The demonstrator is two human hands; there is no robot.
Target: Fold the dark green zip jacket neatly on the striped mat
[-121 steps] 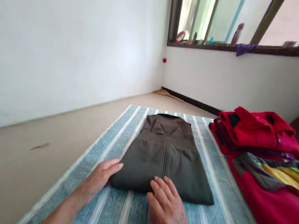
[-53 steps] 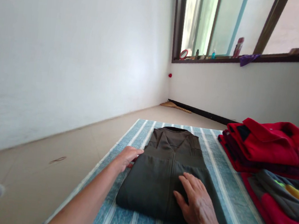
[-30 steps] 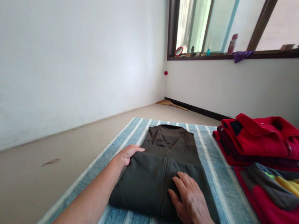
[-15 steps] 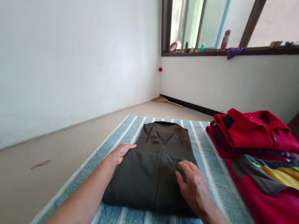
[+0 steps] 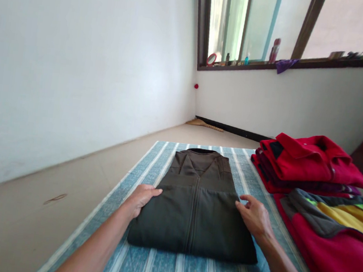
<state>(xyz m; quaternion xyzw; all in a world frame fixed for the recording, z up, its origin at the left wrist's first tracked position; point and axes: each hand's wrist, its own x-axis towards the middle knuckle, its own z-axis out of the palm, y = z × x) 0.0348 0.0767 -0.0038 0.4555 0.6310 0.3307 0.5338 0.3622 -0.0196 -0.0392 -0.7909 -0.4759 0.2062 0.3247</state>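
Note:
A dark grey-green zip-up jacket [image 5: 172, 218] lies folded in a neat rectangle, its collar at the far end and its lower part folded up over the front. At its left edge is my left hand [image 5: 142, 199], closed on the fabric with the thumb on top; its other fingers are mostly hidden. My right hand [image 5: 255, 216] touches the right edge with its thumb tip. Its thumb and curved forefinger are apart, and the remaining fingers are partly hidden. Under the jacket spreads a blue and white striped cloth [image 5: 161, 269].
To the right sit a stack of folded red garments [image 5: 316, 162] and a crimson garment [image 5: 328, 257] with a grey and yellow one [image 5: 352, 216] on it. A broom [image 5: 204, 123] lies on the floor by the far wall. Small items line the windowsill [image 5: 251, 65].
My right hand has moved from the top of the jacket out to its right edge. My left hand has slid slightly nearer along the left edge.

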